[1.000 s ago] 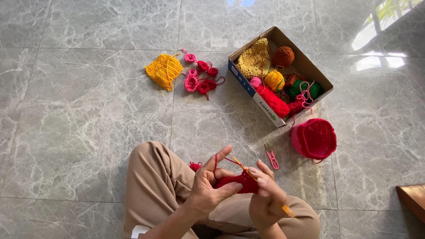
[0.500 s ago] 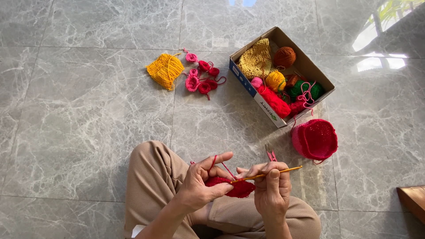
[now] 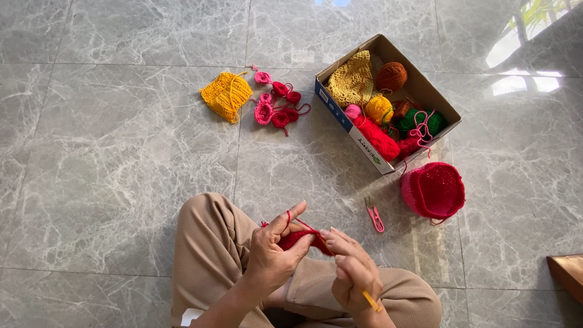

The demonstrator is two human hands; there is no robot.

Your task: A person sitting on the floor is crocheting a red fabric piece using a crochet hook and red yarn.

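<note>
I sit cross-legged on a grey marble floor. My left hand [image 3: 274, 255] pinches a small red crochet piece [image 3: 296, 239], with red yarn looped over its raised forefinger. My right hand [image 3: 355, 273] grips a crochet hook with a yellow handle [image 3: 370, 300], its tip buried in the red piece. Both hands meet above my tan trouser knee [image 3: 209, 243].
A cardboard box [image 3: 425, 91] of yarn balls and a yellow crochet piece stands ahead to the right. A pink crocheted cap [image 3: 433, 191] and pink snips [image 3: 375, 214] lie near it. A yellow crochet piece [image 3: 226, 95] and small pink and red flowers [image 3: 277, 104] lie ahead. A wooden corner [image 3: 568, 274] shows at the right.
My right hand has turned the hook from lying level across the piece to pointing down into it. Both hands shifted slightly and stay on the red crochet piece.
</note>
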